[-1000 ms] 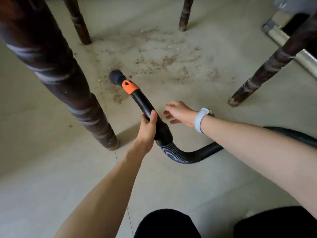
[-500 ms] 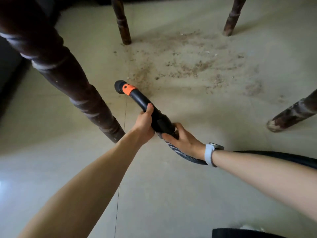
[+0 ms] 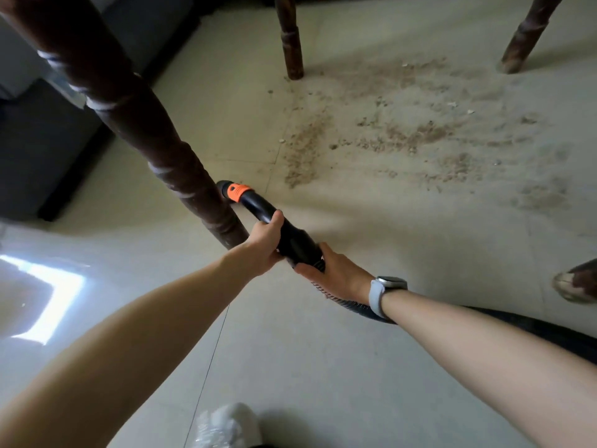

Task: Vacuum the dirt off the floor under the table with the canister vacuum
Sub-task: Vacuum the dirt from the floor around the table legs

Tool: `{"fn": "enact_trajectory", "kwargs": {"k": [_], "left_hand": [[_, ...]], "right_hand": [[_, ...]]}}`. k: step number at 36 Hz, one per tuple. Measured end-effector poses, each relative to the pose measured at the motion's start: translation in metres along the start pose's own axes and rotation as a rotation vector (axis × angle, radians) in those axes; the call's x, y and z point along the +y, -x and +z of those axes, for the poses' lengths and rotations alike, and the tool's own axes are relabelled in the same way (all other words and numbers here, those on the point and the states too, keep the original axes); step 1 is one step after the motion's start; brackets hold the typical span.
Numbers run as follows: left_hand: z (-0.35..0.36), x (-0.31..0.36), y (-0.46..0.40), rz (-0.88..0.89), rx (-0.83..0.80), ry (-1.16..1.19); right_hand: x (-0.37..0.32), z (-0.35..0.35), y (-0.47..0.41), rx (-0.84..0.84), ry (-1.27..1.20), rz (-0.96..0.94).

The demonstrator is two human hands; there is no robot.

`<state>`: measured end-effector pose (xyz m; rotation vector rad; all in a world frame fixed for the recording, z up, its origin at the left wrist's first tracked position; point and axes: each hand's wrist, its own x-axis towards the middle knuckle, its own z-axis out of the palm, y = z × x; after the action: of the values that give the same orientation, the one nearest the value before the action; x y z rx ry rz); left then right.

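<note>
Since a second ago the right hand [image 3: 336,273] has come off the air and closed round the vacuum hose [image 3: 349,305] just behind the black handle [image 3: 292,239]; two-handed control now, likely readying a sweep. Left hand [image 3: 263,242] wraps the handle, thumb on top. Nozzle [image 3: 231,189] sits beside the near table leg [image 3: 181,176]; dirt [image 3: 403,137] lies unswept, right and farther on the floor [image 3: 323,367].
</note>
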<state>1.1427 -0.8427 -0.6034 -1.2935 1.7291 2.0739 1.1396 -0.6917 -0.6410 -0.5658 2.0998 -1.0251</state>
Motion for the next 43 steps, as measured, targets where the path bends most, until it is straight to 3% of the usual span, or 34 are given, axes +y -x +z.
{"fn": "enact_trajectory", "kwargs": {"k": [11, 17, 25, 31, 38, 43], "left_hand": [[0.013, -0.010, -0.013, 0.047, -0.022, -0.055], [0.017, -0.024, -0.028, 0.105, 0.001, -0.122], [0.021, -0.033, -0.033, 0.124, 0.011, -0.090], [0.017, -0.030, -0.036, 0.144, 0.065, -0.086], [0.010, -0.035, -0.032, 0.201, 0.240, -0.084], [0.017, -0.045, -0.025, 0.150, 0.229, -0.109]], "right_hand": [[0.020, -0.006, 0.003, 0.042, 0.102, 0.125], [0.039, -0.008, 0.007, 0.045, 0.291, 0.195], [0.051, -0.011, 0.015, 0.105, 0.515, 0.138], [0.042, -0.003, 0.010, 0.088, 0.512, 0.117], [0.028, 0.003, 0.007, 0.026, 0.446, 0.075], [0.035, -0.004, 0.018, -0.027, 0.430, 0.112]]}}
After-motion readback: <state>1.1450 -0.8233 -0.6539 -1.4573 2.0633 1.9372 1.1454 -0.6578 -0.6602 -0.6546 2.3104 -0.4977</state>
